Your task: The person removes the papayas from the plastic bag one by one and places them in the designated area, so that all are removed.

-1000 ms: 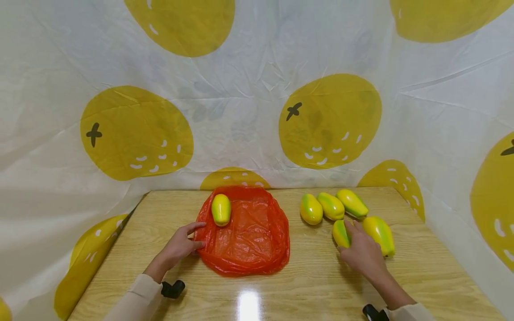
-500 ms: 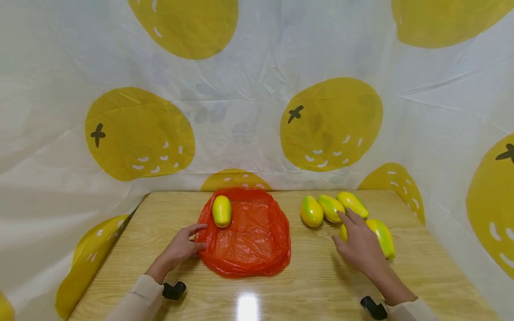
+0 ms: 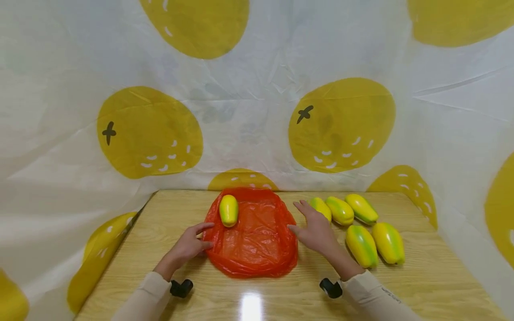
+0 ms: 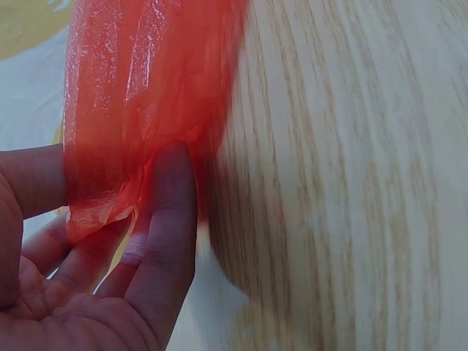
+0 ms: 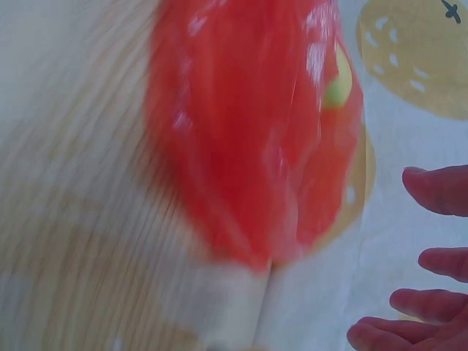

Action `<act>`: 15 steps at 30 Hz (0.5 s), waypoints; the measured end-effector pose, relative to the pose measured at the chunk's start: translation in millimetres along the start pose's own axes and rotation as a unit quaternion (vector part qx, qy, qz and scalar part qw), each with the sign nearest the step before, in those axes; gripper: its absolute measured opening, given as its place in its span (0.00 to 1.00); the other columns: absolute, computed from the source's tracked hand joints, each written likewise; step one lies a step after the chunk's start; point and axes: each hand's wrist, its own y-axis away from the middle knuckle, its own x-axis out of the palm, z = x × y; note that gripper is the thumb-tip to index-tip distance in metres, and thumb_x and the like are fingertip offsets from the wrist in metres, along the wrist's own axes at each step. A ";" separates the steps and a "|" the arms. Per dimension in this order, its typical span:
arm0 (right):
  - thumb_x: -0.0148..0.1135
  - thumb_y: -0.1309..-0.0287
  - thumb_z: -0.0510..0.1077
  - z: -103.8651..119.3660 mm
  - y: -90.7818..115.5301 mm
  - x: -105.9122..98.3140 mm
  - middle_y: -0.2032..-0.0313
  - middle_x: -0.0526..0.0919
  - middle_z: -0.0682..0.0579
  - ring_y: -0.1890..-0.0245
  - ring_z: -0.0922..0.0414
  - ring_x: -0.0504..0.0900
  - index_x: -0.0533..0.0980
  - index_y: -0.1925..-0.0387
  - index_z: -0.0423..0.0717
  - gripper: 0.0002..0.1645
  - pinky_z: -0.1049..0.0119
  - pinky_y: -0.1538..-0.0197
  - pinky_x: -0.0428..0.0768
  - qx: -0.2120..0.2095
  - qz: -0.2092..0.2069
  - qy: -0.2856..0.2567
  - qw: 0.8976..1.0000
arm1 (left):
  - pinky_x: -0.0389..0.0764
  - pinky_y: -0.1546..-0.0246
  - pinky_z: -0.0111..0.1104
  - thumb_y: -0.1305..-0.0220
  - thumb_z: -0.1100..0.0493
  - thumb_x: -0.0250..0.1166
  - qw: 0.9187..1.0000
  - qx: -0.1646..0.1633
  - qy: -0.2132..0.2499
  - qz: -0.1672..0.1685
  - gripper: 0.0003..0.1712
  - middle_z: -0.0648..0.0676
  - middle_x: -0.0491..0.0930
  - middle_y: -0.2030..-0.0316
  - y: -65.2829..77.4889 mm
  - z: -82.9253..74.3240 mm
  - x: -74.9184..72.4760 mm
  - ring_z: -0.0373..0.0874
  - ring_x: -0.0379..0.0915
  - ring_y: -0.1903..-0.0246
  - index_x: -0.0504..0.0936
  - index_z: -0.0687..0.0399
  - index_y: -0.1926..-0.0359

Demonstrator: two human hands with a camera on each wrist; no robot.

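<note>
A red plastic bag (image 3: pixel 257 240) stands on the table with its mouth spread wide and its rim rolled. One yellow-green papaya (image 3: pixel 229 211) lies inside it at the back left. At the bag's left side my left hand (image 3: pixel 188 247) grips the rim; in the left wrist view the red film (image 4: pixel 153 80) passes between thumb and fingers. My right hand (image 3: pixel 319 232) holds nothing, its fingers spread near the bag's right rim. Behind it, one papaya (image 3: pixel 322 207) is partly hidden. The right wrist view has the fingers (image 5: pixel 439 303) apart from the bag.
More papayas lie on the right of the wooden table (image 3: pixel 425 276): two at the back (image 3: pixel 340 210) and a pair in front (image 3: pixel 361 246). A white cloth (image 3: pixel 249 138) printed with yellow fruit hangs behind and at both sides.
My right hand has let go of the front papaya on the right and moved left to the bag's right rim. The left hand stays at the bag; the view has shifted slightly.
</note>
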 end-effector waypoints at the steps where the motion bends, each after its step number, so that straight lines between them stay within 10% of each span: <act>1: 0.72 0.38 0.49 4.2 -5.0 5.1 0.24 0.65 0.34 0.26 0.32 0.67 0.68 0.25 0.40 0.43 0.33 0.28 0.69 0.001 0.005 -0.007 1.000 | 0.88 0.56 0.38 0.36 0.68 0.69 1.000 0.001 0.000 0.001 0.35 0.63 0.71 0.31 -0.3 -0.4 -0.1 0.49 0.79 0.52 0.74 0.52 0.28; 15: 0.76 0.41 0.49 52.7 -55.6 68.0 0.28 0.74 0.44 0.28 0.41 0.73 0.69 0.26 0.46 0.44 0.40 0.27 0.73 0.020 0.043 -0.127 0.991 | 0.89 0.55 0.40 0.37 0.70 0.68 1.000 0.016 0.009 0.000 0.34 0.65 0.71 0.30 -3.4 1.2 -1.0 0.50 0.80 0.50 0.75 0.54 0.29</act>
